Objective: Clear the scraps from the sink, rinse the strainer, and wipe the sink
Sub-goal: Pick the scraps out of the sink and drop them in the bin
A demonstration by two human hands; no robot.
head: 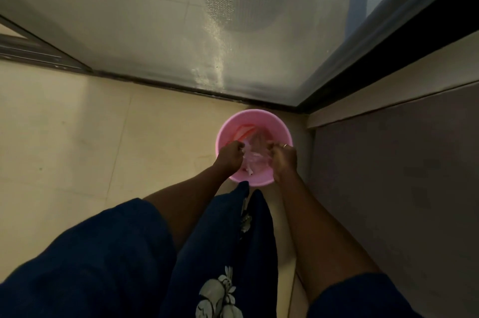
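Both hands, left hand (pixel 231 156) and right hand (pixel 283 159), are gripping a thin, limp plastic bag (pixel 255 155) by its edges over the pink bin (pixel 234 123).

The bucket (pixel 255 120) is pale pink, with a red-and-white scrap (pixel 242 134) inside it and a clear, faintly pinkish plastic bag (pixel 255 155). The floor (pixel 77 131) is cream tile. The garment (pixel 228 253) is dark navy — printed with pale grey-white flowers. The door frame (pixel 375 66) is black.
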